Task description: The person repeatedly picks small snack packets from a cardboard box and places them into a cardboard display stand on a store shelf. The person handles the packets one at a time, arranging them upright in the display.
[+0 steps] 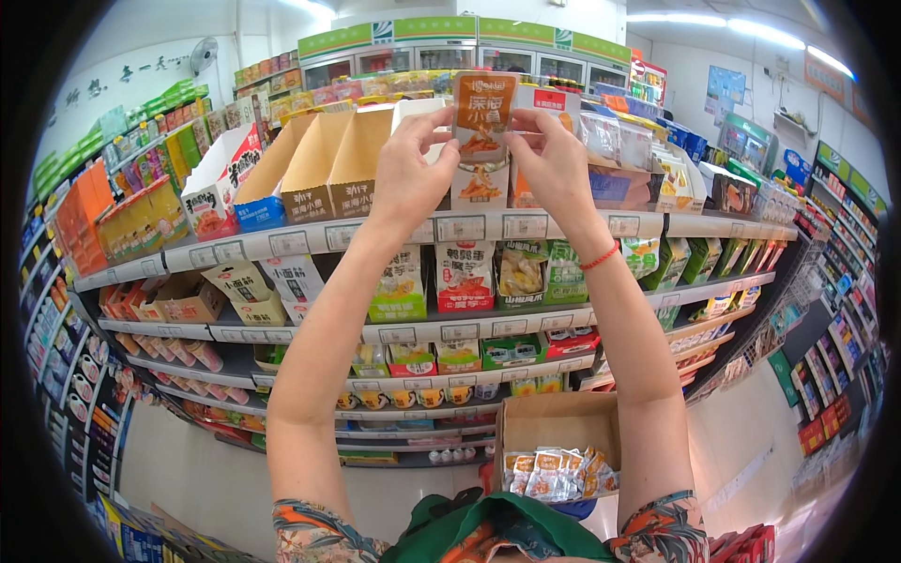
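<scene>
My left hand [415, 172] and my right hand [552, 165] reach up to the top shelf. Between them stands an orange-brown printed header card [484, 105] with pictures of fried snacks, upright. The fingertips and thumb of each hand pinch one of its side edges. Just below the card is the front of a small snack display box [480, 190], with a matching picture. Tan cardboard display boxes [303, 165] stand to the left of my left hand. A red cord bracelet [600, 256] circles my right wrist.
An open cardboard carton [559, 422] holding several silver-and-orange snack sachets [552, 473] is low in front of my body. The shelf edge [461, 226] carries price labels. Packaged snacks [464, 278] fill lower shelves. Glass-door fridges [443, 60] stand behind; aisles run along both sides.
</scene>
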